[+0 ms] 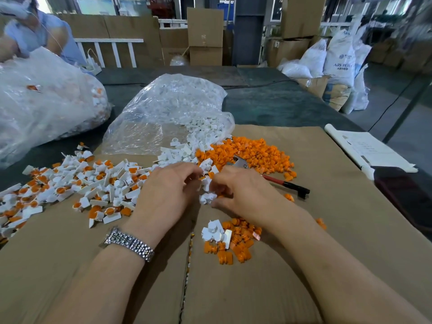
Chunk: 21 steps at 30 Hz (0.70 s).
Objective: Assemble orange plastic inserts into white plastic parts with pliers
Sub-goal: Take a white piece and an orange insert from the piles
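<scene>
Both hands low over the brown cardboard, close together. Left hand with curled fingers at a white part, probably pinching it, though the contact hidden by the fingers themselves. Right hand clenched around several white parts, some sticking out between the fingers. Pliers lying on the cardboard just behind the right hand, head among the big orange heap, red and black handle pointing right, not held by any hand. Small mixed heap of orange inserts and white pieces near the wrists. Finished pieces spread to the left. Clear bag of white parts behind. Likely risks from here: too many parts in one fist, so one may slip and fall into the finished heap and mix unassembled with assembled; the seam of the cardboard open between the forearms, so small pieces may drop inside; pliers half buried, so a blind reach may scatter the orange heap.
</scene>
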### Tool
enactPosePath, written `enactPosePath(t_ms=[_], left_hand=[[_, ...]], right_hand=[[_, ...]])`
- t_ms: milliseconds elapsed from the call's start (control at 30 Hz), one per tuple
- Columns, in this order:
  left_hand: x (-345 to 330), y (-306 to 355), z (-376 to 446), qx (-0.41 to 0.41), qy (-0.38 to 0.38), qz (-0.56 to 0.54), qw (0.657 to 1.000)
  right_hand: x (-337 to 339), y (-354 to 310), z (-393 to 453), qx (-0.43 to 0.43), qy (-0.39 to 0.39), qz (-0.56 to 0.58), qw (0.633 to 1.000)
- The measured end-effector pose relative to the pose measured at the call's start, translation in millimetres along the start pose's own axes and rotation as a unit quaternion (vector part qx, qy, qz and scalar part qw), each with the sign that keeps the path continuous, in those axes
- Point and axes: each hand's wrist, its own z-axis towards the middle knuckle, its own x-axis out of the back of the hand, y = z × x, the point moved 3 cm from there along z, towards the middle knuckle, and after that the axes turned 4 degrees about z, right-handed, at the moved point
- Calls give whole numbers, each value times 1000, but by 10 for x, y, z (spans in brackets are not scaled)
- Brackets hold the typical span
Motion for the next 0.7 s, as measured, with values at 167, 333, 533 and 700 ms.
enactPosePath(t_ms=[167,333,533,700], left_hand=[[59,-24,15,115,2,-159,981],[44,-69,-3,213,-15,-342,915],[30,-18,9,286,-93,-619,725],[7,-28,15,289,-99,-679,668]], right_hand=[[43,63,-40,-8,12,43,999],[55,99,-62,-13,-35,41,998],[107,90,-53,-8,23,-14,1000],[326,137,-125,-55,179,273,943]])
